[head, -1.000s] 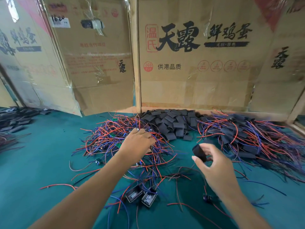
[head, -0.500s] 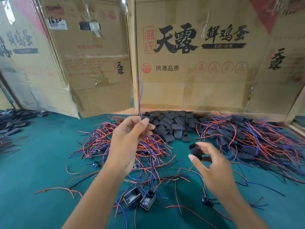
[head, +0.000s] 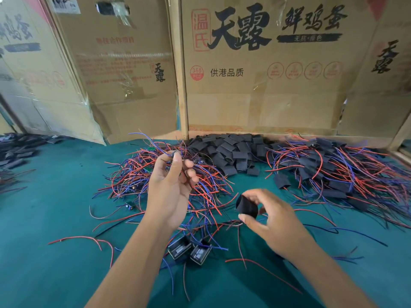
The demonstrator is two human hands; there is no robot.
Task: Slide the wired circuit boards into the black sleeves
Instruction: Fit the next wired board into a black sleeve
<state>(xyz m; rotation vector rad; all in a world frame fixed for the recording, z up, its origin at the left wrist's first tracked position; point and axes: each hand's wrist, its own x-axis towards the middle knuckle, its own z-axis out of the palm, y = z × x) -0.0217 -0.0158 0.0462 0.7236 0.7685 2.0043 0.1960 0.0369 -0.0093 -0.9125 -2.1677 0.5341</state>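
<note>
The wired circuit board (head: 171, 154) sits just left of centre in the frame, pinched at the fingertips of the left hand (head: 170, 187); the board itself is mostly hidden behind the thumb and forefinger, so its exact orientation is hard to read, but its red and blue leads trail up and to the left from the pinch. Lower and to the right of it, the right hand (head: 270, 221) holds one black sleeve (head: 246, 206), thumb below and fingers above, curled onto it and squeezing it so that its mouth looks rounded open and turned toward the left. The sleeve's long axis runs roughly left to right, its open end facing the left hand.

The board lies up and left of that mouth, well apart from it, so the coming move appears to be bringing the two hands together, the board going in end first with the wires trailing out behind. The left hand carries the part that must travel and line up.

Around them, a heap of unsleeved wired boards (head: 160, 174) lies on the green tabletop (head: 55, 218) behind the left hand, a pile of empty sleeves (head: 233, 152) at centre back, and a heap of finished pieces (head: 333, 170) at the right. Cardboard boxes (head: 266, 74) wall off the rear.
</note>
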